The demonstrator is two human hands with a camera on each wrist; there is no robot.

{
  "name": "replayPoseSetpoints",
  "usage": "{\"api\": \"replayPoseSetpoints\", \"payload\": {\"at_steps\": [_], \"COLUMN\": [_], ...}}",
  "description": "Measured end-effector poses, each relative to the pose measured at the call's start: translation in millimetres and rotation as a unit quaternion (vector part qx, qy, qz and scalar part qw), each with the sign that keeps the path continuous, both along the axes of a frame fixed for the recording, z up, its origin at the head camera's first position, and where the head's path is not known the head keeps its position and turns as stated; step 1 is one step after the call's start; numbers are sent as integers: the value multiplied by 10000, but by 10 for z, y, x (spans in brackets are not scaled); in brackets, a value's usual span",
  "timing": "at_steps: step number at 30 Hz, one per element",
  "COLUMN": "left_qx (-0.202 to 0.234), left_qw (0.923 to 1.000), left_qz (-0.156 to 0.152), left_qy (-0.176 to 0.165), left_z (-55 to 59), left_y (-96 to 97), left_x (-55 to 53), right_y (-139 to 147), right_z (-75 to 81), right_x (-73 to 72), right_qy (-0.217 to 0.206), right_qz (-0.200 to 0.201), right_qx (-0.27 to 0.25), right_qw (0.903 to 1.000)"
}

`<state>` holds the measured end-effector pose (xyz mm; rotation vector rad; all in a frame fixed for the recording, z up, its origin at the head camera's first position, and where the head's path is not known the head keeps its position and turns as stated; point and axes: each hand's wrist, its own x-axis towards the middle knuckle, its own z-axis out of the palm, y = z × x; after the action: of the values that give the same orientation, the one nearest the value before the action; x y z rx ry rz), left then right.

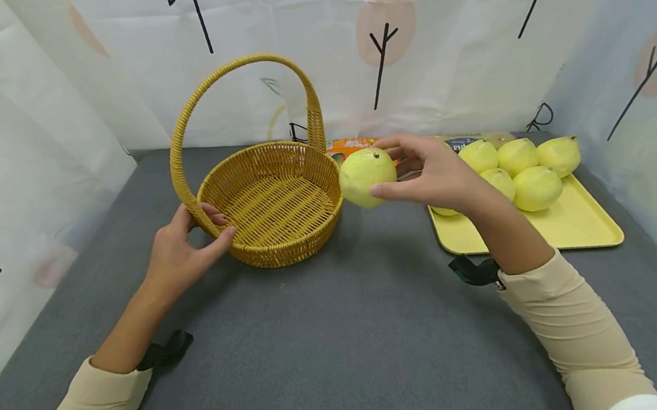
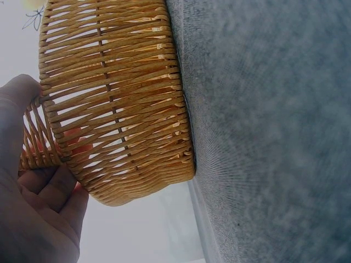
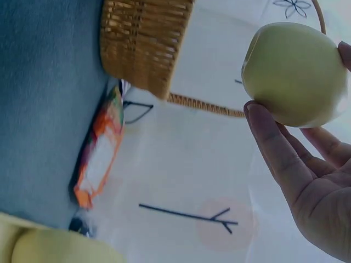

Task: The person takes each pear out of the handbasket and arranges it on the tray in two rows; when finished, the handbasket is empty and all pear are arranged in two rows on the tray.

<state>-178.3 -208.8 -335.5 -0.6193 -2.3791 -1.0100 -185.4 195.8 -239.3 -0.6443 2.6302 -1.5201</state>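
Observation:
A yellow woven basket (image 1: pixel 277 256) with a tall arched handle stands on the dark grey table. My left hand (image 1: pixel 181 255) grips it at the left, where the handle meets the rim; in the left wrist view the thumb and fingers (image 2: pixel 57 192) wrap that spot. My right hand (image 1: pixel 429 172) holds a pale yellow-green pear (image 1: pixel 366 178) between thumb and fingers, close to the basket's right rim. In the right wrist view this pear (image 3: pixel 296 74) is up off the table. Inside the basket only the woven bottom shows.
To the right lies a yellow tray (image 1: pixel 579 220) bearing several similar pears (image 1: pixel 537 188), partly behind my right forearm. Orange packaging (image 1: pixel 349 145) lies at the back, against the patterned white cloth (image 1: pixel 455 34). More packaging (image 1: pixel 494 138) shows behind the tray.

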Motion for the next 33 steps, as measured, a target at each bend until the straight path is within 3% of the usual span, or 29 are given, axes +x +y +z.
{"api": "replayPoseSetpoints", "payload": {"at_steps": [8, 15, 23, 33], "left_qx": [-8, 9, 41, 48], "left_qw": [10000, 10000, 10000, 10000], "left_qz": [5, 42, 48, 6], "left_qy": [25, -2, 6, 2], "left_z": [-2, -5, -13, -11], "left_y": [2, 6, 1, 6], "left_x": [-11, -8, -15, -9], "right_y": [379, 700, 1121, 1585], "right_z": [90, 146, 144, 93], "right_x": [73, 127, 117, 89], "right_qy": [207, 123, 242, -96], "right_qz": [-561, -1221, -1692, -2016], "right_qx": [-114, 492, 780, -78], "right_qw": [9981, 9912, 9822, 9794]}}
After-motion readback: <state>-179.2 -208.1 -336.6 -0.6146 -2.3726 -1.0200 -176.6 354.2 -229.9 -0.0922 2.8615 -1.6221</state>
